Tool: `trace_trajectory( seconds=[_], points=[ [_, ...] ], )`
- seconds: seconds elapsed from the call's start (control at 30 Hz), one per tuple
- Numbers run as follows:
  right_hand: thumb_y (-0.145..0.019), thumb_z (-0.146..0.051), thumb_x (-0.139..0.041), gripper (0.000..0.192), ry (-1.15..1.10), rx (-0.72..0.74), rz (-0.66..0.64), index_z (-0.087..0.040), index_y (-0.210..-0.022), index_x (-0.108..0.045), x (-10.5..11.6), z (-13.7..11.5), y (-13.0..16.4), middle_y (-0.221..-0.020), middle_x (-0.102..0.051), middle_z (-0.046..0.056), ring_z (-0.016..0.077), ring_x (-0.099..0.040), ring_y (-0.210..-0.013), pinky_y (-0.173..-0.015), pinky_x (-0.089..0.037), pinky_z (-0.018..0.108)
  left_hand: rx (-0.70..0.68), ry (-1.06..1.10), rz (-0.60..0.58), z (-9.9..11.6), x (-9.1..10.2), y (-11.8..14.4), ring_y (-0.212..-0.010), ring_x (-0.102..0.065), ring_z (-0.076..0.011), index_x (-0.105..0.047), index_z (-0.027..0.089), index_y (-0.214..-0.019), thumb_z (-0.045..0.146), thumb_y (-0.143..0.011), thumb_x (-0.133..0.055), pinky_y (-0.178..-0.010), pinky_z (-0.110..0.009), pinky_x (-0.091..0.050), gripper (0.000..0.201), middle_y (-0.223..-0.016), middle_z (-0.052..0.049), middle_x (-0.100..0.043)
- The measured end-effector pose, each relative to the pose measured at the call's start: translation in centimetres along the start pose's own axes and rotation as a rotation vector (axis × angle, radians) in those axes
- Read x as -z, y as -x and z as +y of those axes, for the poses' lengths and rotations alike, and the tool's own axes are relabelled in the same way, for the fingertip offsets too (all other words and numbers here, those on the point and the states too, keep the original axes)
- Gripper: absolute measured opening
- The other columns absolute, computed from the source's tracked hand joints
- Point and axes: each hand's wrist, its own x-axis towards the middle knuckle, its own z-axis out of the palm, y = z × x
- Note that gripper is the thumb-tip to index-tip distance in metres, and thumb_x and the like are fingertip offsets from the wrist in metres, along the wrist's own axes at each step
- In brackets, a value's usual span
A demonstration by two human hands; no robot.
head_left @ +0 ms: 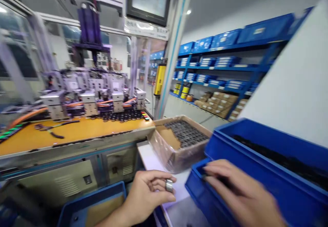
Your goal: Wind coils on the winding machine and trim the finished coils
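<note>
My left hand (147, 194) is closed in a pinch on a small silver metal ring (169, 185), held between thumb and fingertips above the white surface. Over the edge of a small blue bin (196, 179) is my right hand (239, 191), blurred by motion. Its thumb and fingers are brought together around something small and dark that I cannot make out. Just beyond both hands stands a cardboard box (176, 157) lined with clear plastic. Rows of small dark grey parts (188, 133) fill most of it, with bare cardboard at its left.
A larger blue bin (256, 155) holding dark parts stands at the right. At the left, a machine's orange worktop (89, 129) carries pliers (52, 129) and several black round parts (120, 116). Below it sits a blue tray (121, 187). Shelves (230, 68) line the back.
</note>
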Motion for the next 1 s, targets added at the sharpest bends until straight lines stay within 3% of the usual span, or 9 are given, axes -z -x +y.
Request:
trace_trajectory(
  seconds=[0.1, 0.27, 0.43, 0.53, 0.7, 1.0],
  points=[
    [-0.096, -0.017, -0.056, 0.007, -0.177, -0.133, -0.123, -0.019, -0.094, -0.062, -2.1, -1.4, 1.6, -0.081, -0.066, 0.005, 0.0156, -0.065, -0.071, -0.062, -0.057, 0.023, 0.010, -0.034, -0.069, -0.4, -0.3, -0.1, -0.073, -0.074, -0.0173, -0.081, 0.017, -0.088, 0.012, -0.054, -0.090, -0.069, -0.022, -0.057, 0.035, -0.084, -0.008, -0.081],
    [-0.094, -0.012, -0.055, 0.013, -0.339, -0.200, -0.130, -0.018, -0.099, -0.065, -3.9, -1.6, 3.4, -0.084, -0.060, 0.004, 0.0140, -0.060, -0.074, -0.064, -0.052, 0.025, 0.043, -0.013, -0.126, -1.4, -1.2, -0.3, -0.070, -0.075, -0.0160, -0.081, 0.018, -0.089, 0.011, -0.056, -0.090, -0.068, -0.020, -0.059, 0.035, -0.077, -0.005, -0.081],
    [-0.091, -0.002, -0.053, 0.039, -0.299, -0.082, -0.127, -0.023, -0.122, -0.061, -2.8, -1.2, 3.8, -0.095, -0.058, 0.005, 0.0130, -0.059, -0.080, -0.067, -0.053, 0.024, 0.021, 0.008, -0.144, -1.5, -2.0, -0.6, -0.070, -0.076, -0.0161, -0.080, 0.019, -0.090, 0.009, -0.058, -0.088, -0.068, -0.019, -0.060, 0.034, -0.077, -0.005, -0.081],
    [-0.090, -0.005, -0.053, 0.042, -0.303, -0.026, -0.160, -0.015, -0.131, -0.054, -2.4, -1.2, 3.8, -0.103, -0.060, 0.011, 0.0181, -0.060, -0.092, -0.078, -0.057, 0.031, -0.049, -0.053, -0.122, -1.0, -2.2, -0.4, -0.068, -0.076, -0.0143, -0.081, 0.022, -0.090, 0.005, -0.060, -0.085, -0.067, -0.016, -0.059, 0.034, -0.077, -0.003, -0.082],
    [-0.089, -0.004, -0.059, 0.029, -0.185, 0.088, -0.079, -0.010, -0.117, -0.057, -2.6, -1.2, 3.9, -0.100, -0.063, 0.013, 0.0195, -0.061, -0.093, -0.081, -0.057, 0.034, -0.142, -0.164, -0.123, -0.1, -2.2, 0.3, -0.066, -0.077, -0.0152, -0.081, 0.026, -0.089, -0.001, -0.059, -0.084, -0.066, -0.015, -0.061, 0.041, -0.077, 0.000, -0.082],
    [-0.090, -0.008, -0.061, 0.017, -0.044, 0.207, -0.061, -0.006, -0.107, -0.063, -2.8, -0.7, 4.3, -0.095, -0.060, 0.011, 0.0175, -0.059, -0.088, -0.080, -0.058, 0.032, -0.136, -0.157, -0.140, -0.4, -2.6, 0.3, -0.071, -0.078, -0.0172, -0.081, 0.028, -0.091, -0.005, -0.057, -0.083, -0.068, -0.015, -0.061, 0.048, -0.082, 0.000, -0.082]
  ],
)
